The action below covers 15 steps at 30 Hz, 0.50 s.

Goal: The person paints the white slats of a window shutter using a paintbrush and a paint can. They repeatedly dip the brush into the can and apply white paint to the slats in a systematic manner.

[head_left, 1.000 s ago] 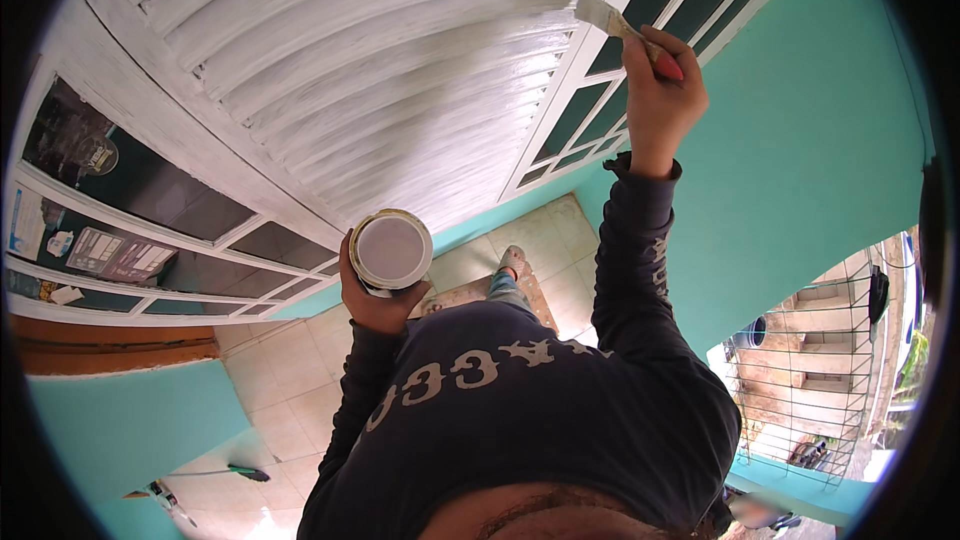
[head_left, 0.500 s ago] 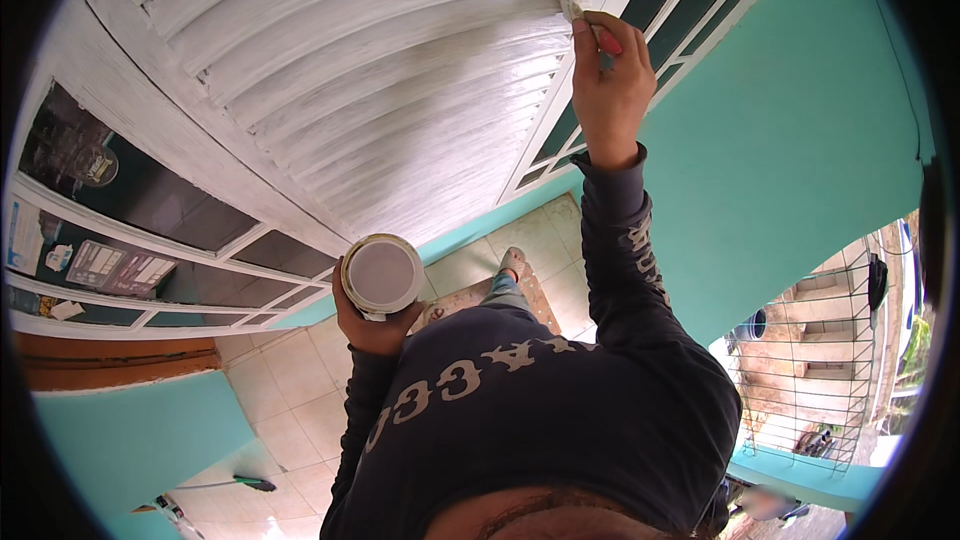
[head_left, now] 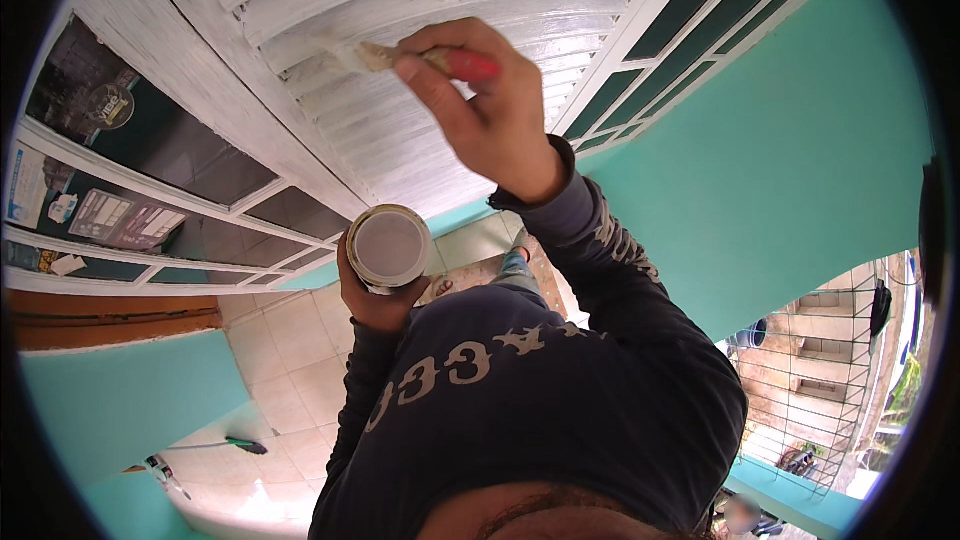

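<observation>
In my right hand (head_left: 490,110) is a paintbrush (head_left: 465,65) with a red handle, pinched between thumb and fingers. Its pale bristles point left, close to the white louvred door (head_left: 440,5); blur hides whether they touch a slat. My left hand (head_left: 375,300) wraps round a paint can (head_left: 390,248), held in front of my chest. Greyish-white paint lies inside the can, and paint is smeared on its rim. Streaky white paint covers the door's slats and frame.
White-framed glass panes (head_left: 160,155) flank the louvres on the left, and more dark panes (head_left: 690,10) stand to the right. A turquoise wall (head_left: 780,150) runs along the right side. Below are floor tiles (head_left: 290,360), a broom (head_left: 245,446) and a wire grille (head_left: 810,380).
My right hand has swept the brush leftward and slightly down, from the right ends of the slats toward their left ends. The left hand still holds the can in nearly the same place.
</observation>
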Each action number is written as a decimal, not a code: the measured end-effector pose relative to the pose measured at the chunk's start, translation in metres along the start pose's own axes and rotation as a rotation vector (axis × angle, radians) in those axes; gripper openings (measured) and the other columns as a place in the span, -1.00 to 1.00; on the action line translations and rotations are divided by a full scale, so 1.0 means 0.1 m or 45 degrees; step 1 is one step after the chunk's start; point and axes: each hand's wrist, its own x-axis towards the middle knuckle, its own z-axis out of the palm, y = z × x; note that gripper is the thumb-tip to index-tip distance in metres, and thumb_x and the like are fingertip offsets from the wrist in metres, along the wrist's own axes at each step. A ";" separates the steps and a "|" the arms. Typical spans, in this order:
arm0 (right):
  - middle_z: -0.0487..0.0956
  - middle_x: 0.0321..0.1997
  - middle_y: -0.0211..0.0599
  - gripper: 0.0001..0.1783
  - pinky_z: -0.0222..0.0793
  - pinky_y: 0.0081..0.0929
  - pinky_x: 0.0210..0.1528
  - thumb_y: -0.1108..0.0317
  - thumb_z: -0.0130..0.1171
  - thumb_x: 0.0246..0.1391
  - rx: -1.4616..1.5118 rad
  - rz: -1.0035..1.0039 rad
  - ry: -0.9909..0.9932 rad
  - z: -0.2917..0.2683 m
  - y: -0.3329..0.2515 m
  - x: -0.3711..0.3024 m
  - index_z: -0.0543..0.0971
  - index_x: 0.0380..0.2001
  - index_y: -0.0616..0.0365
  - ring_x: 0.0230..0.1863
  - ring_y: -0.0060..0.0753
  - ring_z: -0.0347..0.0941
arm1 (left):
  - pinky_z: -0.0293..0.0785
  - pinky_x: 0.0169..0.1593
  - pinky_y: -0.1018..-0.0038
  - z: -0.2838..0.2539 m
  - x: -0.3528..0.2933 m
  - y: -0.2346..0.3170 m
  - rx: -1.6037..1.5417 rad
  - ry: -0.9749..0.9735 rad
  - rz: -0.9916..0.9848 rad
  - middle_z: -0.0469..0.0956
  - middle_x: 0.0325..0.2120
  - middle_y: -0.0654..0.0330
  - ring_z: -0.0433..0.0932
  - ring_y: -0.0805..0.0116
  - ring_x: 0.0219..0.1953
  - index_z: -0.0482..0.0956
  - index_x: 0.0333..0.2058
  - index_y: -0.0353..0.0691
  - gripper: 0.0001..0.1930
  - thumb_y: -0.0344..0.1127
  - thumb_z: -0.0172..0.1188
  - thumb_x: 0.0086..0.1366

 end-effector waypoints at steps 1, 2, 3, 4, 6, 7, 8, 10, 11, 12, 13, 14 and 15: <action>0.62 -0.21 -0.22 -0.77 0.54 -0.48 -0.31 0.43 0.32 0.15 0.115 0.138 0.076 -0.07 0.10 -0.01 0.55 -0.14 0.21 -0.31 -0.34 0.63 | 0.52 0.17 0.22 0.01 0.01 -0.01 -0.017 -0.004 0.014 0.51 0.10 -0.04 0.56 0.08 0.10 0.11 0.35 -0.32 0.20 -0.38 0.63 -0.32; 0.64 -0.20 -0.24 -0.75 0.55 -0.52 -0.29 0.41 0.32 0.17 0.232 0.276 0.153 -0.16 0.22 -0.01 0.55 -0.12 0.23 -0.31 -0.40 0.64 | 0.52 0.17 0.22 0.01 0.03 0.00 -0.034 -0.012 0.008 0.51 0.10 -0.04 0.56 0.09 0.11 0.11 0.35 -0.32 0.20 -0.39 0.63 -0.32; 0.66 -0.22 -0.23 -0.74 0.56 -0.56 -0.26 0.40 0.31 0.19 0.374 0.252 0.317 -0.29 0.42 0.03 0.54 -0.11 0.28 -0.30 -0.44 0.65 | 0.52 0.17 0.22 0.01 0.04 0.03 -0.048 -0.016 -0.001 0.51 0.10 -0.03 0.56 0.09 0.11 0.11 0.35 -0.32 0.19 -0.40 0.62 -0.32; 0.68 -0.24 -0.22 -0.71 0.57 -0.59 -0.24 0.38 0.31 0.20 0.517 0.233 0.477 -0.45 0.61 0.07 0.53 -0.10 0.32 -0.30 -0.48 0.66 | 0.52 0.17 0.23 0.01 0.04 0.06 -0.061 -0.020 -0.016 0.51 0.10 -0.03 0.56 0.09 0.11 0.11 0.35 -0.32 0.19 -0.41 0.62 -0.31; 0.68 -0.32 -0.21 -0.69 0.56 -0.61 -0.24 0.39 0.30 0.20 0.398 0.262 0.659 -0.79 0.73 0.09 0.51 -0.10 0.37 -0.33 -0.40 0.68 | 0.52 0.18 0.23 -0.01 0.05 0.08 -0.084 -0.030 -0.025 0.50 0.11 -0.04 0.55 0.10 0.12 0.11 0.35 -0.32 0.19 -0.42 0.62 -0.31; 0.68 -0.33 -0.20 -0.70 0.56 -0.60 -0.25 0.40 0.30 0.20 0.197 0.235 0.711 -0.92 0.70 0.07 0.51 -0.11 0.38 -0.33 -0.40 0.67 | 0.52 0.18 0.23 -0.02 0.06 0.08 -0.096 -0.030 -0.024 0.50 0.11 -0.04 0.55 0.10 0.12 0.11 0.35 -0.32 0.19 -0.42 0.61 -0.31; 0.67 -0.33 -0.19 -0.71 0.56 -0.60 -0.25 0.41 0.29 0.20 -0.003 0.206 0.758 -1.01 0.66 0.06 0.51 -0.12 0.39 -0.32 -0.41 0.67 | 0.52 0.18 0.23 -0.02 0.05 0.06 -0.106 -0.020 -0.030 0.50 0.11 -0.04 0.55 0.10 0.12 0.10 0.35 -0.32 0.19 -0.42 0.61 -0.31; 0.68 -0.30 -0.19 -0.75 0.56 -0.62 -0.25 0.40 0.28 0.21 -0.266 0.154 0.840 -1.10 0.51 0.03 0.53 -0.15 0.36 -0.33 -0.45 0.66 | 0.51 0.18 0.23 -0.03 0.07 0.05 -0.122 -0.001 -0.023 0.49 0.12 -0.04 0.54 0.10 0.13 0.10 0.35 -0.33 0.19 -0.42 0.62 -0.31; 0.64 -0.34 -0.23 -0.83 0.53 -0.56 -0.32 0.43 0.26 0.19 -0.376 0.092 0.856 -1.07 0.49 -0.01 0.56 -0.18 0.24 -0.38 -0.39 0.63 | 0.51 0.18 0.22 -0.04 0.06 0.04 -0.109 -0.004 -0.009 0.49 0.12 -0.04 0.54 0.10 0.13 0.09 0.35 -0.33 0.20 -0.42 0.62 -0.31; 0.62 -0.33 -0.22 -0.84 0.52 -0.50 -0.33 0.46 0.26 0.16 -0.595 0.001 0.723 -1.03 0.45 0.00 0.57 -0.19 0.19 -0.37 -0.32 0.61 | 0.51 0.18 0.22 -0.05 0.07 0.03 -0.096 -0.014 0.012 0.49 0.12 -0.04 0.54 0.10 0.13 0.09 0.35 -0.33 0.20 -0.42 0.62 -0.31; 0.59 -0.32 -0.22 -0.83 0.51 -0.44 -0.34 0.50 0.25 0.12 -0.813 -0.087 0.584 -0.93 0.40 0.02 0.57 -0.19 0.15 -0.35 -0.26 0.58 | 0.51 0.18 0.22 -0.06 0.07 0.03 -0.084 -0.028 0.030 0.48 0.12 -0.04 0.54 0.10 0.13 0.09 0.35 -0.33 0.20 -0.42 0.62 -0.31; 0.56 -0.30 -0.21 -0.81 0.50 -0.38 -0.35 0.53 0.25 0.09 -1.030 -0.175 0.438 -0.80 0.36 0.03 0.57 -0.20 0.11 -0.33 -0.20 0.56 | 0.51 0.19 0.22 -0.06 0.07 0.04 -0.064 -0.025 0.019 0.48 0.12 -0.04 0.54 0.10 0.13 0.08 0.35 -0.33 0.20 -0.41 0.62 -0.31; 0.51 -0.28 -0.20 -0.76 0.48 -0.30 -0.34 0.55 0.25 0.01 -1.027 -0.307 0.335 -0.62 0.41 0.04 0.57 -0.22 0.07 -0.29 -0.12 0.51 | 0.50 0.19 0.22 -0.06 0.06 0.06 -0.049 -0.030 0.009 0.48 0.12 -0.04 0.54 0.10 0.13 0.08 0.35 -0.33 0.20 -0.41 0.62 -0.31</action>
